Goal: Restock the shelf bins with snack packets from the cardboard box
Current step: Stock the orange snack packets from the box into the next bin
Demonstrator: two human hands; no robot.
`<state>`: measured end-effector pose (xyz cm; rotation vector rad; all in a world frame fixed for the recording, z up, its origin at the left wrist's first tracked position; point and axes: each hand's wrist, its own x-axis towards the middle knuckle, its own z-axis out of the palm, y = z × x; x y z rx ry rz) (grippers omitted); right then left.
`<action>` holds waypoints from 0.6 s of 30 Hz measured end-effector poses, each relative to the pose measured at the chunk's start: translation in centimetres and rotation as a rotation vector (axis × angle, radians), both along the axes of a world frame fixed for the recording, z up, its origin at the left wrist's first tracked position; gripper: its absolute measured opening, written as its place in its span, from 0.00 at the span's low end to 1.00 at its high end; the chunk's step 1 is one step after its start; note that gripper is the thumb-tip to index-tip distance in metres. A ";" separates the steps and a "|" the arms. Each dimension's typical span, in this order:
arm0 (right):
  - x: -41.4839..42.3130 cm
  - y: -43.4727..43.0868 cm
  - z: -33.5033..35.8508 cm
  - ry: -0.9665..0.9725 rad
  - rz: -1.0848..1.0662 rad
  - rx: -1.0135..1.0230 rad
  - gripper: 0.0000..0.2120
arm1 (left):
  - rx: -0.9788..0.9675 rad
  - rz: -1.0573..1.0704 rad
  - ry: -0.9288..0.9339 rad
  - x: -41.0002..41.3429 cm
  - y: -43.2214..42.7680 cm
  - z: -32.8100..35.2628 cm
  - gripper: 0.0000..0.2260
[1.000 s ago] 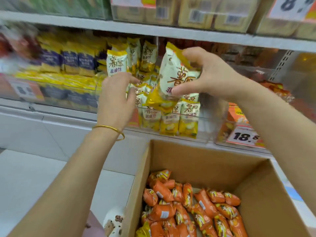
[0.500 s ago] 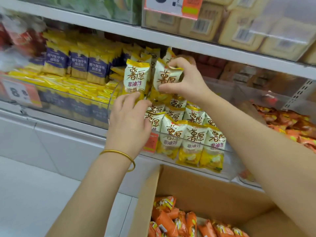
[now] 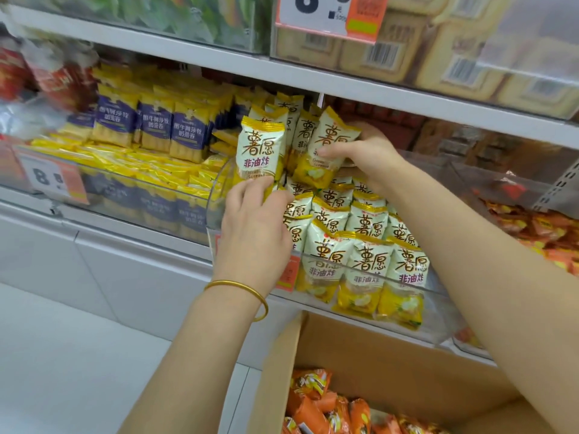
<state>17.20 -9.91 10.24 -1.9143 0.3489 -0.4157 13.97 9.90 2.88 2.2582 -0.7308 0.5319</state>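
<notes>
Shelf bin (image 3: pixel 216 195), restocking.
Probably light, slippery: left hand (image 3: pixel 250 228) pinches front packet (image 3: pixel 262 150) by its base; right hand (image 3: pixel 371 156) grips second packet (image 3: pixel 329 140).

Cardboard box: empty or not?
Not empty: orange packets lie inside the cardboard box; how many, cannot tell.

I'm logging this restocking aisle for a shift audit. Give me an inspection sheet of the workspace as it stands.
Surface: white shelf carrying clear bins.
Job's things: clear bin holds rows of upright white-and-yellow packets; open cardboard box below holds orange packets.
Clutter: nothing seen.
Hands: left hand pinches a packet by its lower end; right hand grips a second packet.
Cables: nothing seen.
Surroundings: blue-and-yellow packets in the bin to the left, price tag, white floor.
</notes>
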 end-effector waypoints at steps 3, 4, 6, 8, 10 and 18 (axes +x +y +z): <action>0.1 0.5 -0.5 -0.030 -0.021 0.114 0.31 | -0.015 -0.006 0.003 0.0 0.1 0.0 0.19; 0.3 1.0 -0.7 -0.043 -0.062 0.074 0.34 | -0.020 -0.006 0.004 0.0 0.0 0.0 0.18; 0.8 2.1 -1.2 -0.055 -0.147 -0.075 0.37 | -0.023 -0.005 0.005 0.0 0.0 0.0 0.18; 1.2 3.3 -1.4 -0.035 -0.160 -0.256 0.32 | -0.024 -0.007 0.003 0.0 0.0 0.0 0.18; 1.4 3.9 -1.4 0.003 -0.145 -0.362 0.25 | -0.024 -0.008 -0.002 0.0 0.0 0.0 0.18; 0.4 4.6 -1.1 0.168 -0.102 -0.504 0.21 | -0.021 -0.016 0.002 0.0 0.1 0.0 0.17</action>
